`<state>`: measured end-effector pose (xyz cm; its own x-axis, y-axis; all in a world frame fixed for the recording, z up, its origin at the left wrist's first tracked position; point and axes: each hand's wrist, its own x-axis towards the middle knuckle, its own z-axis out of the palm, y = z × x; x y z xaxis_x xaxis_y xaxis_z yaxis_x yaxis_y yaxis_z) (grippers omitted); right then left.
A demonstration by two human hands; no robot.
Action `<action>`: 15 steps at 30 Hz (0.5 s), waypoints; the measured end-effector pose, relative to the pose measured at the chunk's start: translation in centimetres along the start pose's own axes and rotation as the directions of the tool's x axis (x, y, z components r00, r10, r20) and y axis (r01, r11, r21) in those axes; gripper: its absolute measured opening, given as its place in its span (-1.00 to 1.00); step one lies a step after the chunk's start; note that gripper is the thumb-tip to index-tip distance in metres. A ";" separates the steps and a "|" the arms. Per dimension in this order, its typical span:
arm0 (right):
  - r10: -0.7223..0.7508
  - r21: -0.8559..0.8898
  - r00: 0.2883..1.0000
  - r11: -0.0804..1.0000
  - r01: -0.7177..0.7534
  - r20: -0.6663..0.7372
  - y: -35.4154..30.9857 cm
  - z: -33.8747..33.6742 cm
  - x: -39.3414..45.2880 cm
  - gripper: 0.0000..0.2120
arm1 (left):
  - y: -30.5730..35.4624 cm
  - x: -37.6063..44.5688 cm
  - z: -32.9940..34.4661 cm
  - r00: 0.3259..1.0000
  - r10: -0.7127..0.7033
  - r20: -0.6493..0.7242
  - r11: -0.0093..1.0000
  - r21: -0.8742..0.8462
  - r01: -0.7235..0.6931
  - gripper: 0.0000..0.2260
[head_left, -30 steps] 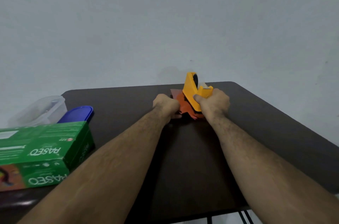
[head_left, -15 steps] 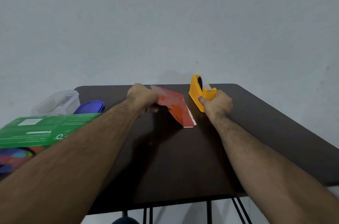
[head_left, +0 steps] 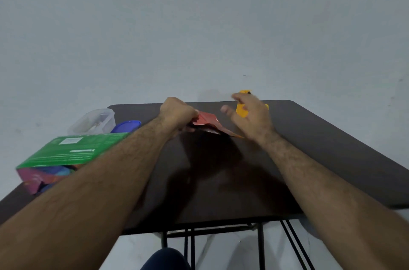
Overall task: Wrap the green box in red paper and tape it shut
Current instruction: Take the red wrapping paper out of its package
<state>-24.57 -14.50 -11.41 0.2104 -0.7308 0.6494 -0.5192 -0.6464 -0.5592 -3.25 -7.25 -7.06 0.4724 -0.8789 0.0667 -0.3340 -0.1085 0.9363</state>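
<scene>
I'm at the very start of the wrapping: getting the red paper (head_left: pixel 207 121) free and ready to spread. My left hand (head_left: pixel 177 113) has its fingers curled tight round the far-left end of the folded sheet, lifting it a little off the dark table (head_left: pixel 321 148). My right hand (head_left: pixel 252 117) hangs with fingers spread and relaxed, gripping nothing, in front of the yellow tape dispenser (head_left: pixel 242 110) at the far edge. The green box (head_left: pixel 73 151) lies at the near left of the table, well apart from the paper, untouched, with a clear plastic tub (head_left: pixel 93 121) and its blue lid (head_left: pixel 127 126) just beyond it.

Next, I judge, my free right hand should take the paper's other end so I can unfold it flat in the middle of the table, then fetch the box onto it. The sheet is thin and creased, so I'd pull gently.

Half a second ago my right hand was wrapped round the dispenser; now it has let go, the dispenser sits farther back, and the paper has swung lower toward the tabletop.
</scene>
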 end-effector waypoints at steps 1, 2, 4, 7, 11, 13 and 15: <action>-0.065 0.024 0.990 0.998 0.062 0.128 -0.8 -0.2 -0.6 -0.25 | 0.3 -0.2 -0.4 1.000 0.000 -0.002 1.000 -0.004 0.000 -0.91; -0.137 0.005 0.966 0.990 0.140 0.219 -1.6 -0.4 -1.1 -0.30 | 0.7 -0.4 -0.9 1.000 0.006 -0.007 1.000 -0.007 -0.006 -0.90; -0.228 -0.089 0.934 0.961 0.261 0.275 -2.0 -0.3 -1.4 -0.60 | 1.3 -0.7 -1.8 1.000 0.023 -0.010 1.000 -0.004 -0.023 -0.88; -0.155 -0.134 0.964 0.973 0.186 0.215 -3.0 -0.4 -1.4 -0.86 | 1.6 -1.0 -3.1 0.999 0.016 0.028 0.999 0.051 -0.018 -0.77; -0.058 -0.141 0.983 0.986 0.084 0.177 -4.5 -1.6 -1.2 -0.91 | 1.8 -2.3 -4.1 0.988 0.154 -0.028 0.933 0.332 -0.136 -0.32; -0.068 -0.151 0.984 0.984 0.093 0.163 -5.5 -2.1 -1.1 -0.91 | 2.3 -3.5 -4.3 0.936 0.345 0.067 0.844 0.415 -0.340 -0.14; -0.077 -0.144 0.984 0.984 0.101 0.163 -6.3 -2.2 -0.7 -0.87 | 3.0 -4.6 -4.1 0.884 0.405 0.235 0.763 0.445 -0.468 -0.30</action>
<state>-23.28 -9.36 -7.19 0.3819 -0.7048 0.5979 -0.6088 -0.6785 -0.4110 -3.09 -1.63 -3.18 0.0909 -0.9296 0.3572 -0.8392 0.1216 0.5300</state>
